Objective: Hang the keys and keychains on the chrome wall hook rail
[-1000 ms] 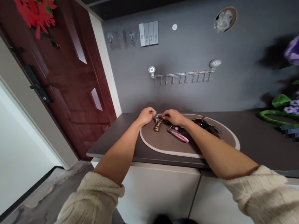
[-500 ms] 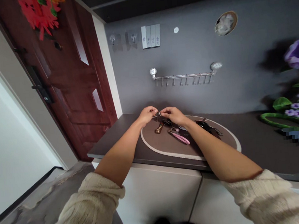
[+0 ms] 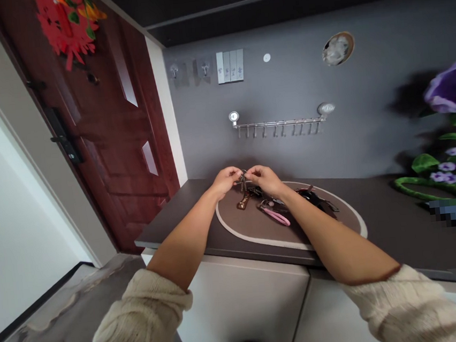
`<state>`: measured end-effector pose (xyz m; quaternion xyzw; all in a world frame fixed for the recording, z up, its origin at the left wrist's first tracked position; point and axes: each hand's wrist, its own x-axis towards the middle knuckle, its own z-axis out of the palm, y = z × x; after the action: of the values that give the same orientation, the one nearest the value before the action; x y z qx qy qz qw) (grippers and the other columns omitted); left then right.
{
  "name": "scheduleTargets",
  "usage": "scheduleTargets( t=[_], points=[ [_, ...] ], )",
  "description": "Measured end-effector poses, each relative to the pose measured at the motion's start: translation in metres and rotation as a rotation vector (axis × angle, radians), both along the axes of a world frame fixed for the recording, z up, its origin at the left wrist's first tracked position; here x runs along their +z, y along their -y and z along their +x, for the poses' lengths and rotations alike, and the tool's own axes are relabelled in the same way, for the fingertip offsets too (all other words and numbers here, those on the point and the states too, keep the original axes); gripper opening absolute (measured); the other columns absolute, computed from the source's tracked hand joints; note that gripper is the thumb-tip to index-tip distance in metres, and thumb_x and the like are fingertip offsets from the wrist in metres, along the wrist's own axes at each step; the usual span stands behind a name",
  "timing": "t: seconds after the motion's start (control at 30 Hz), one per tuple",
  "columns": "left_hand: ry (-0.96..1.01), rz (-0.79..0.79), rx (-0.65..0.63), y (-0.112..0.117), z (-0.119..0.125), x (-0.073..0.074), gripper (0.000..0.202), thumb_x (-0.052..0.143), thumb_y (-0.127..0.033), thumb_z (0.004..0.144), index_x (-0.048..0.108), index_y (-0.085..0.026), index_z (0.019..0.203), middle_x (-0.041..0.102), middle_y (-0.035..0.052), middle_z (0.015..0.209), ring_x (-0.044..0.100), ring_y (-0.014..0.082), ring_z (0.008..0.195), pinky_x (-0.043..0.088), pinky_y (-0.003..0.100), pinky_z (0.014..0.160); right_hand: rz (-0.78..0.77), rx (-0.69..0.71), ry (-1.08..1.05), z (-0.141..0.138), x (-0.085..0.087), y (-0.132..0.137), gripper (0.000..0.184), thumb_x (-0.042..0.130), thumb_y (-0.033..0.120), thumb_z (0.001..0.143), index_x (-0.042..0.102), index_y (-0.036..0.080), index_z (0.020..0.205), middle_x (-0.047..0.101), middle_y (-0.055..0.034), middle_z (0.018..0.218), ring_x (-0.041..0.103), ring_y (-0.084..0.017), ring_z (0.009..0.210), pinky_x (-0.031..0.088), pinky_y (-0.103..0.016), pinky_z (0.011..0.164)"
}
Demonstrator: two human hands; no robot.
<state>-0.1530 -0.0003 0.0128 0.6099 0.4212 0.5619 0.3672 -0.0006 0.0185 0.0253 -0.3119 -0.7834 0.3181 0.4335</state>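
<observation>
Both my hands meet over the left part of an oval brown mat [image 3: 233, 227] with a pale rim. A small metal key ring [image 3: 244, 172] is pinched between them: my left hand [image 3: 228, 180] grips its left side, my right hand [image 3: 264, 179] its right side. From the ring hangs a brown-and-gold key fob [image 3: 243, 202], close above or touching the mat. Dark keys [image 3: 256, 191] lie beside it, partly under my right hand. A pink wrist strap [image 3: 276, 216] rests nearer the front, and a cluster of black keys [image 3: 315, 197] lies behind my right forearm.
A clear rail with several hooks [image 3: 280, 123] is fixed to the grey wall above the mat. Two single hooks [image 3: 205, 70] and a labelled panel [image 3: 230, 66] are higher up. Purple artificial flowers [image 3: 452, 87] stand at right; a dark red door [image 3: 129, 148] is at left.
The camera view has tilted up slightly, so the wall and rail appear lower. My hands stay together at the ring, with only a small shift of the fingers.
</observation>
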Motion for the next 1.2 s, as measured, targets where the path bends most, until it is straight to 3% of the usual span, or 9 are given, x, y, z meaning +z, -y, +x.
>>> scheduleTargets(
  t=[0.2,0.47,0.77,0.9,1.2],
  points=[
    [0.036,-0.023,0.042,-0.002,0.0,0.0,0.017,0.054,-0.028,0.072,0.057,-0.014,0.081,0.058,0.0025,0.076,0.051,0.0069,0.064,0.038,0.02,0.059,0.061,-0.051,-0.003,-0.001,0.002,-0.002,0.018,0.053,0.031,0.067,0.055,0.014,0.071,0.057,-0.0011,0.069,0.049,-0.01,0.065,0.038,-0.025,0.068],
    [0.013,0.022,0.256,-0.001,0.001,0.003,0.015,0.05,-0.025,0.073,0.057,-0.013,0.079,0.056,0.0015,0.067,0.048,0.0074,0.058,0.039,0.02,0.054,0.077,-0.096,-0.072,-0.004,0.019,-0.006,0.016,0.052,0.03,0.067,0.053,0.015,0.07,0.054,-0.0001,0.067,0.049,-0.01,0.064,0.04,-0.025,0.066],
    [-0.271,0.102,0.519,-0.015,-0.005,-0.007,0.014,0.047,-0.024,0.075,0.058,-0.015,0.074,0.056,0.0008,0.064,0.05,0.01,0.06,0.039,0.023,0.061,-0.295,-0.071,-0.407,-0.031,0.063,-0.02,0.004,0.047,0.02,0.075,0.045,0.017,0.072,0.053,0.0,0.07,0.056,-0.008,0.063,0.048,-0.025,0.061],
    [-0.403,0.178,0.56,-0.013,-0.007,-0.007,0.016,0.046,-0.023,0.076,0.059,-0.015,0.072,0.057,0.0029,0.069,0.051,0.0123,0.068,0.038,0.025,0.066,-0.428,-0.074,-0.57,-0.042,0.08,-0.027,0.011,0.04,0.011,0.078,0.044,0.017,0.069,0.05,0.001,0.062,0.059,-0.009,0.06,0.05,-0.027,0.061],
    [-0.484,0.206,0.587,-0.008,-0.006,-0.003,0.017,0.045,-0.023,0.076,0.06,-0.015,0.073,0.059,0.0056,0.077,0.052,0.0145,0.072,0.037,0.027,0.07,-0.565,-0.184,-0.733,-0.066,0.088,-0.037,0.014,0.04,0.006,0.078,0.045,0.016,0.071,0.05,0.0018,0.056,0.057,-0.008,0.052,0.052,-0.025,0.055]
  ],
)
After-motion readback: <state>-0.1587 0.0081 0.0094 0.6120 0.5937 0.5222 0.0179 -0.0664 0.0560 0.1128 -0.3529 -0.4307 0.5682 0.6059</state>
